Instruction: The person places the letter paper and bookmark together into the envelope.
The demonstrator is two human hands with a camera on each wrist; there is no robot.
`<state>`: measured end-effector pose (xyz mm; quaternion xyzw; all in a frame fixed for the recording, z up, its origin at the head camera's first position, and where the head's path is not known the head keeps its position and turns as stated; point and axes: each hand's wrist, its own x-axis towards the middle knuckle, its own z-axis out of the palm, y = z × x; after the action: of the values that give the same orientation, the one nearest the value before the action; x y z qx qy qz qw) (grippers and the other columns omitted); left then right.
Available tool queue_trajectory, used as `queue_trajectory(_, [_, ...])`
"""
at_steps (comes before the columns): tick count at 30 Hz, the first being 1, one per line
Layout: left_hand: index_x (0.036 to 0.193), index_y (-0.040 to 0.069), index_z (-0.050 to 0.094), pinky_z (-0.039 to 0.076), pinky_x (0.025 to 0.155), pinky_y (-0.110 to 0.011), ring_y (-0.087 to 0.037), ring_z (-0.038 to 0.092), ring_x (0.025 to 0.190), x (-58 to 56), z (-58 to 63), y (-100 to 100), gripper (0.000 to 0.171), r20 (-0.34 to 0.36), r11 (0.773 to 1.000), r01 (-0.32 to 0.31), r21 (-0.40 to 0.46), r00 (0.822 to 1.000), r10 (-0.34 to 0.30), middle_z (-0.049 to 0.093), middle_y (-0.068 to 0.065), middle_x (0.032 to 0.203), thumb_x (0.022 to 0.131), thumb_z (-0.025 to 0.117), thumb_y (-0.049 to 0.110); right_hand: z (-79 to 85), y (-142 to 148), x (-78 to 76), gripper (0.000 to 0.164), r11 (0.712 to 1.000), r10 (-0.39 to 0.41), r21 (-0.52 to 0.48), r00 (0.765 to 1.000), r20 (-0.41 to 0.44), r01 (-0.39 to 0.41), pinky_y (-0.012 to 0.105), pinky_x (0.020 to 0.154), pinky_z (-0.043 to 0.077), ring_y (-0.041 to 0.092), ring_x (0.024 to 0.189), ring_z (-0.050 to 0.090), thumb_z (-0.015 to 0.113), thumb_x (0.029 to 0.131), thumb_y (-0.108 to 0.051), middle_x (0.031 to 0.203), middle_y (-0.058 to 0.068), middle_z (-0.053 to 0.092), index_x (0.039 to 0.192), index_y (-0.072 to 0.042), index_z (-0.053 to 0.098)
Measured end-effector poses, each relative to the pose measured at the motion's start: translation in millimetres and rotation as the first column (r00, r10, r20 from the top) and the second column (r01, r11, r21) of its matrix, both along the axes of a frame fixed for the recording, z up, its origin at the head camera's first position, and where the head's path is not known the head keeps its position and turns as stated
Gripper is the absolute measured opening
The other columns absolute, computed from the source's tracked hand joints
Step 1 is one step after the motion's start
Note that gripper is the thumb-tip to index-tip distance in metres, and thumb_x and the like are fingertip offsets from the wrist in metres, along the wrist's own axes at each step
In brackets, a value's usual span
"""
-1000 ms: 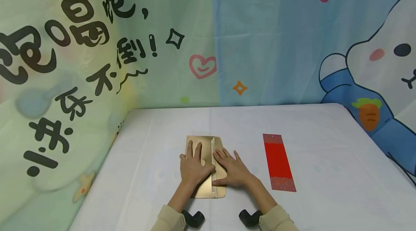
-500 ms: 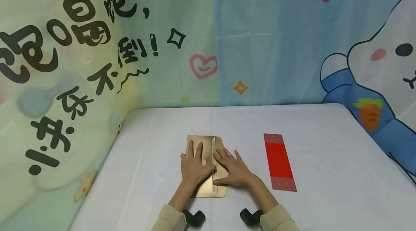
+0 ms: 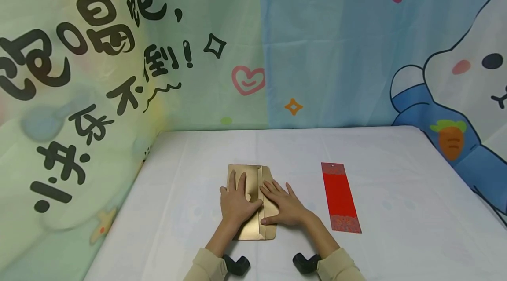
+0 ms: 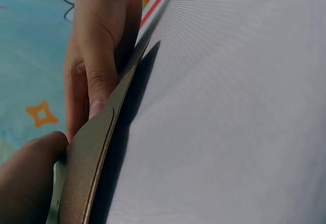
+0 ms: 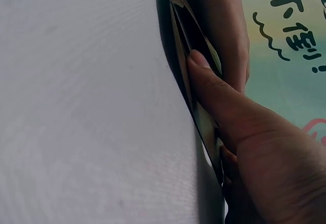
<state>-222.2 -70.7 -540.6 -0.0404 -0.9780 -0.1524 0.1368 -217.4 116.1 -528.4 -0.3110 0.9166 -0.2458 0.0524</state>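
Note:
A gold paper envelope (image 3: 250,228) lies on the white table, its flap side to the right with a long strip beside the fold. My left hand (image 3: 236,205) rests on its left part with fingers spread, the thumb reaching toward the strip. Over the right part lies my right hand (image 3: 286,206), fingers spread and touching the flap. In the left wrist view the envelope's edge (image 4: 84,178) stands slightly off the cloth above a dark shadow. From the right wrist the right hand (image 5: 265,147) appears with its thumb on the envelope's edge.
To the right lies a flat red strip (image 3: 341,197) with patterned ends, apart from both hands. White cloth covers the table (image 3: 396,175). A printed curtain (image 3: 206,87) hangs along the back and left. Black wrist devices (image 3: 236,267) sit by the cuffs.
The fold beside the strip looks slightly flatter than before. Both hands stay nearly in place on the envelope.

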Motion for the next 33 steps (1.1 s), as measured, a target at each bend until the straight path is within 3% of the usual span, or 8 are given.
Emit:
queue_trajectory(14, [0.141,0.016,0.039,0.043,0.070,-0.041,-0.039,0.047,0.087,0.1,-0.3,1.1,0.091,0.000,1.000,-0.005,-0.008,1.000,0.005,0.025,-0.015,0.148,0.065,0.060,0.063,3.7,2.8,0.2,0.094,1.000,-0.001,-0.016,1.000,0.003,0.001,0.058,0.104,0.000,0.032,0.138,0.011,0.064,0.073,-0.060,0.150,0.009,0.022,0.144,-0.009,0.031])
queue_trajectory(17, [0.141,0.017,0.040,0.043,0.069,-0.040,-0.039,0.047,0.087,0.5,-1.6,0.3,0.091,-0.002,1.000,-0.010,-0.011,1.000,0.010,0.025,-0.014,0.148,0.064,0.059,0.062,5.3,5.8,-0.3,0.085,0.997,0.003,-0.077,0.999,0.049,0.001,0.056,0.105,0.001,0.031,0.138,0.014,0.065,0.077,-0.052,0.149,0.010,0.025,0.143,-0.007,0.034])
queue_trajectory(20, [0.140,0.017,0.041,0.042,0.066,-0.038,-0.038,0.048,0.083,0.9,-3.2,-0.9,0.090,-0.013,1.000,-0.014,-0.023,1.000,0.014,0.026,-0.014,0.147,0.063,0.059,0.062,12.1,12.8,1.2,0.074,0.978,-0.029,-0.200,0.992,0.121,0.053,0.052,0.106,0.010,0.030,0.135,0.023,0.066,0.081,-0.039,0.146,0.012,0.033,0.140,-0.004,0.039])
queue_trajectory(23, [0.139,0.016,0.042,0.040,0.066,-0.038,-0.038,0.048,0.081,0.8,-3.7,-0.5,0.090,-0.032,1.000,-0.003,-0.027,0.999,0.002,0.028,-0.016,0.146,0.063,0.059,0.061,21.3,27.9,4.3,0.064,0.941,-0.119,-0.297,0.979,0.164,0.164,0.050,0.103,0.023,0.032,0.131,0.032,0.067,0.083,-0.030,0.141,0.014,0.040,0.137,-0.004,0.044])
queue_trajectory(26, [0.138,0.016,0.043,0.039,0.064,-0.037,-0.037,0.047,0.079,1.1,-3.7,0.9,0.090,-0.045,1.000,0.015,-0.008,0.999,-0.015,0.029,-0.016,0.146,0.062,0.060,0.060,27.1,55.4,7.6,0.060,0.902,-0.256,-0.313,0.952,0.168,0.297,0.051,0.098,0.031,0.033,0.128,0.036,0.067,0.084,-0.026,0.139,0.014,0.043,0.136,-0.007,0.046])
queue_trajectory(31, [0.137,0.016,0.044,0.036,0.061,-0.035,-0.035,0.045,0.076,1.9,-3.7,0.2,0.090,-0.057,1.000,0.008,-0.013,0.998,-0.008,0.030,-0.016,0.145,0.061,0.060,0.060,26.1,115.3,9.3,0.060,0.870,-0.443,-0.213,0.894,0.064,0.446,0.057,0.093,0.032,0.040,0.129,0.030,0.065,0.085,-0.023,0.141,0.022,0.037,0.136,-0.003,0.043])
queue_trajectory(33, [0.137,0.016,0.045,0.036,0.062,-0.035,-0.035,0.046,0.077,1.9,-3.3,-1.0,0.089,-0.057,1.000,0.001,-0.024,0.998,-0.003,0.030,-0.016,0.145,0.061,0.060,0.060,22.6,134.8,8.8,0.063,0.863,-0.488,-0.142,0.873,0.016,0.485,0.061,0.094,0.027,0.045,0.129,0.024,0.065,0.084,-0.025,0.141,0.028,0.031,0.137,0.002,0.041])
